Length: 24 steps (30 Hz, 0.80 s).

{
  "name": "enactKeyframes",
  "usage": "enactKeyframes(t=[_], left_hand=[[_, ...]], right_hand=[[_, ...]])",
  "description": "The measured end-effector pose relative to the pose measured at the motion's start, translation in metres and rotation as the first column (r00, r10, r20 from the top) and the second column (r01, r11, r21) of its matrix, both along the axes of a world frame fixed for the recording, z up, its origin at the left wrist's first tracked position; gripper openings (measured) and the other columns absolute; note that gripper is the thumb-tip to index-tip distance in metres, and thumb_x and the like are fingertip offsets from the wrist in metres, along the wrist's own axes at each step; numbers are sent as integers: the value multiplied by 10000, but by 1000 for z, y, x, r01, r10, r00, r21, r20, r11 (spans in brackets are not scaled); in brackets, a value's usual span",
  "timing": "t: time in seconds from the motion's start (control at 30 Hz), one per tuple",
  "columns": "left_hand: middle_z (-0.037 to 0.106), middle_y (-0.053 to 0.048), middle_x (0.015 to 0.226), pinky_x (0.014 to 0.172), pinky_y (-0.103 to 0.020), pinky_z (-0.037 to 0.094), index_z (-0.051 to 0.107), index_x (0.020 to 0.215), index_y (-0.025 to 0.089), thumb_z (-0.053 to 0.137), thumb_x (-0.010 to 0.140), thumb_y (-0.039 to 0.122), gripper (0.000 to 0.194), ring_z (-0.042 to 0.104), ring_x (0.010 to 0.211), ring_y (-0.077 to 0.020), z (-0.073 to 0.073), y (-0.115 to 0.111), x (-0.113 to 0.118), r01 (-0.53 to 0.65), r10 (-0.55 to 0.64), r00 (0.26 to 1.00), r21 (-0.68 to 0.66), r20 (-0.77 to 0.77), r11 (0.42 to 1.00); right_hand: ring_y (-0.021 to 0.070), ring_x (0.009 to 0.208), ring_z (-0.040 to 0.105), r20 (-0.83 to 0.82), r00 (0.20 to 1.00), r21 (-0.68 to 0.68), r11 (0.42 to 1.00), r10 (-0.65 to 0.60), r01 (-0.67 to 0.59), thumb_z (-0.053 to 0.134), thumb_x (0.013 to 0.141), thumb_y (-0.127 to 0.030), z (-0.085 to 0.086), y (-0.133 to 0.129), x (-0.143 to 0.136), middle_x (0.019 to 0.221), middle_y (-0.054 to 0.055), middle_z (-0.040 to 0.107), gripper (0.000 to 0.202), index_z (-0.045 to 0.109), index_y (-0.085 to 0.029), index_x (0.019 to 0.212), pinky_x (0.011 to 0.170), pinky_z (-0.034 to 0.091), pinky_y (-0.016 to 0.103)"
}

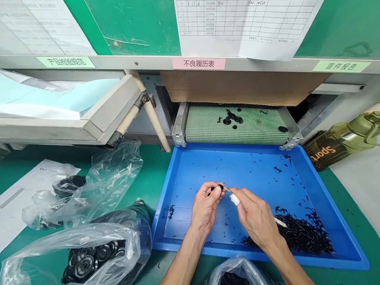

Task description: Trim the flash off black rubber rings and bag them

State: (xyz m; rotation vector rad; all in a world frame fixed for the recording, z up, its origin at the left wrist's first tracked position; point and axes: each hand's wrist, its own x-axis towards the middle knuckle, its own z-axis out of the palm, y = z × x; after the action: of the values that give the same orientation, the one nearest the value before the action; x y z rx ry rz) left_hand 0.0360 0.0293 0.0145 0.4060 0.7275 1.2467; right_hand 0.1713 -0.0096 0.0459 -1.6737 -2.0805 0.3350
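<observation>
While the left hand (205,207) pinches a black piece (221,187), the right hand (257,215) grips a mostly hidden tool (235,199)

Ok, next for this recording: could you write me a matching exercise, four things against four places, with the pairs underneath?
Things
1. Small, round black part
2. Olive-green bottle with orange "Sport" lettering
3. Heap of thin black scraps
4. Slim tool with a pale handle end

Places
A. Inside the blue rectangular tray, at the right-hand corner closest to the person
B. Gripped by the right hand
C. Pinched by the left hand
D. Outside the tray, on its right

Pairs: 1-C, 2-D, 3-A, 4-B
</observation>
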Motion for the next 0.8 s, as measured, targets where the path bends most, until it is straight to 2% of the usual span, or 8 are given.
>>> enactKeyframes(t=[0.17,0.3,0.53,0.6,0.7,0.8], left_hand=[[655,-12,811,677,-185,434,611,728,154,776,630,196,196,565,659,-66,-6,1,0,-32,32,999,17,-14,999],[664,-11,803,703,-197,441,639,816,166,781,619,176,242,572,669,-74,-8,1,-1,-36,36,999,9,-8,999],[688,-46,853,712,-217,449,636,759,150,785,606,178,215,592,694,-96,-2,1,0,-16,19,997,44,-78,999],[686,-45,844,702,-221,452,634,761,149,786,604,190,222,593,688,-100,1,0,0,-27,33,995,69,-91,997],[689,-49,831,690,-226,460,641,786,144,790,600,205,246,596,678,-105,3,1,0,-53,61,992,70,-113,996],[699,-61,836,688,-222,473,651,801,134,794,595,206,261,615,703,-115,2,2,0,-83,89,982,42,-164,996]], right_hand=[[192,856,605,71,997,0,1000,15,-15,346,833,-82,3,0,-6,970,86,631,422,552,-181,1187,722,469,278],[185,831,613,62,998,33,999,-3,1,344,837,-90,1,2,-11,971,92,637,406,563,-172,1168,706,469,269],[169,684,600,79,989,66,991,-122,117,331,858,-118,-4,0,-23,888,96,642,357,593,-161,1097,602,419,249],[157,665,586,2,992,44,991,-125,124,332,848,-114,-4,1,-26,850,82,642,341,604,-170,1045,592,400,238],[127,566,532,-240,965,-82,993,-108,90,330,804,-102,-8,9,-26,672,12,605,320,614,-184,928,539,367,211],[110,472,461,-431,860,-233,954,-274,187,314,790,-127,-19,20,-10,575,-24,550,317,615,-169,880,458,321,199]])
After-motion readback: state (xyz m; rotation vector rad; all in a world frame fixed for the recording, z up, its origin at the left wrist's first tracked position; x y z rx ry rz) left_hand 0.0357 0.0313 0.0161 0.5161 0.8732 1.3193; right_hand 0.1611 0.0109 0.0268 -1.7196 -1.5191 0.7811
